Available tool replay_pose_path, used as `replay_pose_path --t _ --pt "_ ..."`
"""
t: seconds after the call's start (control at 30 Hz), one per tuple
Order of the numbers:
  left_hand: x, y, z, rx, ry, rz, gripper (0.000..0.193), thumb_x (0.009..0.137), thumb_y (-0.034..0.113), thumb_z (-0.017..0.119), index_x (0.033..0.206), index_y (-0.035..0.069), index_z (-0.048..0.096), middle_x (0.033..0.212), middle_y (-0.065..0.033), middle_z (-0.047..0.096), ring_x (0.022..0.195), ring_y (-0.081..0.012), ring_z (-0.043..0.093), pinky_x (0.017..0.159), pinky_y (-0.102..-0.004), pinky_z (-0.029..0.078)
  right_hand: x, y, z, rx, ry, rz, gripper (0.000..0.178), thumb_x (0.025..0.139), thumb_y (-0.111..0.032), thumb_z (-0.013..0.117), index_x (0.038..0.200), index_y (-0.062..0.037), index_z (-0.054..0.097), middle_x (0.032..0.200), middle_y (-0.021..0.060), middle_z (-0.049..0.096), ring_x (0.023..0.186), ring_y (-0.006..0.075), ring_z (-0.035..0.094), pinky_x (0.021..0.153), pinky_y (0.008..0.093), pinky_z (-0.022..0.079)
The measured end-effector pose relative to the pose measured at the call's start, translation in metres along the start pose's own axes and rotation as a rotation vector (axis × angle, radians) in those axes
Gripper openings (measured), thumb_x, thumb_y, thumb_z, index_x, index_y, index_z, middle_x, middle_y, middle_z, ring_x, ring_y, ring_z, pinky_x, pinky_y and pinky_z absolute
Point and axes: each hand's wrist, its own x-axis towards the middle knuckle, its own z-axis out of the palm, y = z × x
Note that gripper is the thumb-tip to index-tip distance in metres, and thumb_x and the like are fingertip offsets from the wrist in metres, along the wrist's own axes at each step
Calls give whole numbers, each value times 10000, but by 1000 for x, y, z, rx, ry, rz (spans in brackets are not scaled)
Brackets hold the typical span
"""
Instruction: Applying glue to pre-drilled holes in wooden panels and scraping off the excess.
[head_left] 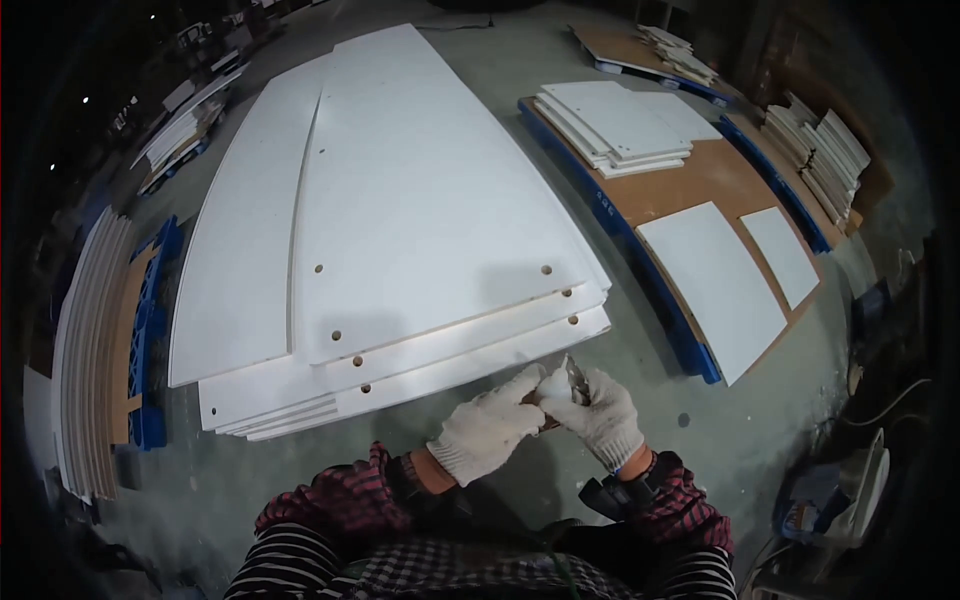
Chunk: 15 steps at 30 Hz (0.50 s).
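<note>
Left hand and right hand gloved, meeting fingertip to fingertip, fingers curled, pinching small metal fittings, wrists bent inward, stacked white panels just beyond the fingertips

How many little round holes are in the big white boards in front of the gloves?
7 holes show in the stacked white boards. Top board: three, at. Lower boards' near edges. More may be hidden under the boards on top.

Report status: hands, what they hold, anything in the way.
Left hand and right hand gloved, together on small metal fittings. Stacked white panels just ahead, apart. Nothing between.
</note>
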Motion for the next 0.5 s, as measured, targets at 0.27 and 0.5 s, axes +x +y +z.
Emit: replay_pose_path --t 0.27,0.5 --pt "-11 -12 3 23 -59 -105 68 863 139 535 906 131 587 1386 -121 447 1050 -347 593 860 -390 509 -5 -39 -11 -1 105 -109 379 769 -243 785 1037 -7 658 781 -3 609 664 62 528 637 231 481" --pt "-8 -18 3 -66 -153 -44 68 862 186 561 890 171 621 1423 -71 443 1066 -282 595 796 -359 525 80 -91 -24 -58 197 -100 479 768 -374 754 1055 -5 648 784 21 607 694 94 562 655 249 486"
